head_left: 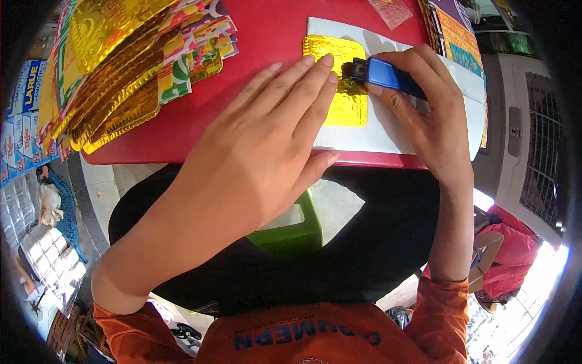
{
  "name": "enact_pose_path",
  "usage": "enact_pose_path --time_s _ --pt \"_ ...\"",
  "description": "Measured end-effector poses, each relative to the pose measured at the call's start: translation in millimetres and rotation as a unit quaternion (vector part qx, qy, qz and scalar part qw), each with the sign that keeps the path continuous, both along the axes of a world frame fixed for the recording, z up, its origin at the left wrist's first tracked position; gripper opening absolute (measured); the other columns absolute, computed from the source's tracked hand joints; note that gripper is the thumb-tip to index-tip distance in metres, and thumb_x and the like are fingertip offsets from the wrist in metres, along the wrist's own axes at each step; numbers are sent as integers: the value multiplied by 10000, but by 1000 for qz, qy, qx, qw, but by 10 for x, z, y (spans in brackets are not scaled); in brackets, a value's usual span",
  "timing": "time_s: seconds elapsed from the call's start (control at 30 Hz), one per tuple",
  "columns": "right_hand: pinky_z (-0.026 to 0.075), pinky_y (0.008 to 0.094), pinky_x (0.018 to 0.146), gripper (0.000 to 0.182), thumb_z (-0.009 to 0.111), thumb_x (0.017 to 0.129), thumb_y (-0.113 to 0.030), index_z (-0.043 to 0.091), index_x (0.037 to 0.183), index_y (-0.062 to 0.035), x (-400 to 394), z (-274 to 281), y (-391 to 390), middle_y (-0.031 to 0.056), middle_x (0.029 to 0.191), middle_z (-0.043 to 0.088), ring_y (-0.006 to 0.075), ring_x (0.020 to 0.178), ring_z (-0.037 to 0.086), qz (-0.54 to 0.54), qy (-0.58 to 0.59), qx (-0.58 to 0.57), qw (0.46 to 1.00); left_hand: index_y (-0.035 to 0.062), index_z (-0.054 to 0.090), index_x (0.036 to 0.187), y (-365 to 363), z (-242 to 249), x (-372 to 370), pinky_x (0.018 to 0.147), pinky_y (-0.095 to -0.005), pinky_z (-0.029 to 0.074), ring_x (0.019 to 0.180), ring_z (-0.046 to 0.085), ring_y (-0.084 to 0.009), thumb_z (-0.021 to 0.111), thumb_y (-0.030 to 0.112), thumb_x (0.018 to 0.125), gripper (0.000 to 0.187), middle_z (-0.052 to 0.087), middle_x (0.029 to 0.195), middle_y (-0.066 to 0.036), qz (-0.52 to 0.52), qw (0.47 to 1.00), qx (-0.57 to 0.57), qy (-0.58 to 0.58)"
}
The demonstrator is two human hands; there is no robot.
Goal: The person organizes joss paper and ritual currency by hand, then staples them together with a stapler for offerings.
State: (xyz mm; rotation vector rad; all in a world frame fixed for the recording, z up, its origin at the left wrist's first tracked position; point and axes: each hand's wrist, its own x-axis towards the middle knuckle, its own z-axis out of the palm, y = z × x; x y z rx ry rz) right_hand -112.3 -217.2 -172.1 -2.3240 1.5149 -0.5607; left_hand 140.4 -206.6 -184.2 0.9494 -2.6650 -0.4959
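Observation:
A shiny gold embossed card (348, 112) lies on a white sheet (388, 130) near the front edge of the red table. My left hand (264, 133) rests flat with its fingers stretched out, fingertips on the card's left part. A blue stapler (385, 74) is gripped between the thumb and fingers of my right hand (433, 106). The stapler's dark front end lies over the card's right edge. Whether its jaws are closed cannot be made out.
Stacked gold pieces and colourful printed papers (121, 91) fan out at the table's left. More printed sheets (461, 36) lie at the right, partly under the white sheet. Blue cartons (24, 121) stand at the far left. A green stool (297, 233) shows below the red table (260, 30).

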Motion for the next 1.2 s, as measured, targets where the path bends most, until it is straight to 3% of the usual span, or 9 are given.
enact_pose_path --time_s 0.17,0.27,0.33,0.37,0.4,0.47,0.8,0.9,1.2 --pt "508 355 877 246 723 878 -60 666 1114 -22 -4 17 31 117 1036 632 286 970 645 34 20 -27 999 -55 431 1463 10 -14 -13 1188 -468 344 1390 466 -364 633 304 967 644 471 1494 -230 3 1000 -7 -2" --pt "502 326 862 239 708 903 -64 648 1129 -21 -22 -21 25 115 1038 620 236 961 638 40 27 -52 997 -47 435 1461 22 -20 -34 1186 -469 345 1382 471 -368 631 311 968 641 474 1490 -231 11 1000 -15 -3" --pt "494 373 814 268 714 907 -116 618 1129 -1 -36 -74 34 151 977 611 305 913 622 -20 -79 -42 996 -41 437 1461 17 -21 -43 1185 -469 345 1379 472 -370 627 316 969 636 474 1489 -231 11 1000 -19 -2" --pt "491 354 822 291 732 910 -140 610 1125 14 -53 -132 40 144 975 615 259 902 617 -67 -173 -10 983 -35 439 1460 18 -30 -44 1184 -470 343 1372 473 -370 622 322 971 633 476 1484 -226 17 1000 -25 -2" --pt "491 354 822 291 732 910 -140 610 1125 14 -59 -114 53 144 975 615 259 902 617 -67 -173 -9 983 -30 442 1459 23 -40 -50 1182 -470 341 1365 473 -370 617 329 972 630 479 1479 -221 22 999 -31 -3" --pt "476 270 873 327 716 967 -198 590 1221 -36 -68 -51 60 34 1026 611 109 972 572 -88 -123 -38 988 -15 445 1462 7 -60 -87 1173 -471 347 1350 473 -371 613 333 973 624 489 1459 -212 25 999 -38 -10" --pt "493 315 908 281 740 904 -138 645 1128 3 -113 55 55 108 1048 627 232 999 637 6 -25 -29 999 14 485 1445 -41 -40 -206 1142 -491 367 1295 480 -378 629 324 962 591 527 1381 -187 25 998 -55 -23" --pt "500 337 879 287 740 891 -120 648 1132 7 -121 -31 75 118 1029 623 247 980 637 8 -58 -30 998 -7 484 1444 -54 -56 -132 1168 -497 345 1303 488 -381 664 297 939 616 521 1406 -195 16 999 -38 23" --pt "518 334 870 274 739 889 -115 661 1121 8 -58 -47 48 125 1041 618 265 970 640 30 -48 -15 998 -40 465 1452 -35 13 -38 1189 -503 317 1361 472 -377 686 287 922 662 488 1478 -219 2 1000 -5 9"
